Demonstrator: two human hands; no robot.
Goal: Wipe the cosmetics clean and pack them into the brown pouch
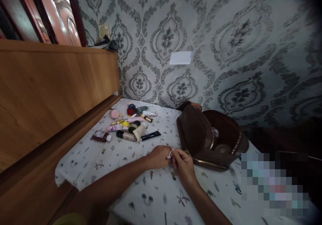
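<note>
My left hand [159,156] is closed, back upward, over the patterned white sheet. Against it is my right hand [183,164], with thumb and fingers pinched together. A small white thing [169,155] shows between the two hands; its kind is too small to make out, and the fingers partly hide it. Just right of my right hand lies an unzipped brown bag [195,134]. Ahead of my left hand are a black tube [151,135], a cream tube [140,131] and a foundation bottle [126,135].
More cosmetics lie in the group, among them a dark red bottle with a white cap [101,136], a pink round item [115,114] and a gold-and-black tube [147,118]. A wooden board [60,84] borders the left side. The patterned wall [161,80] rises behind.
</note>
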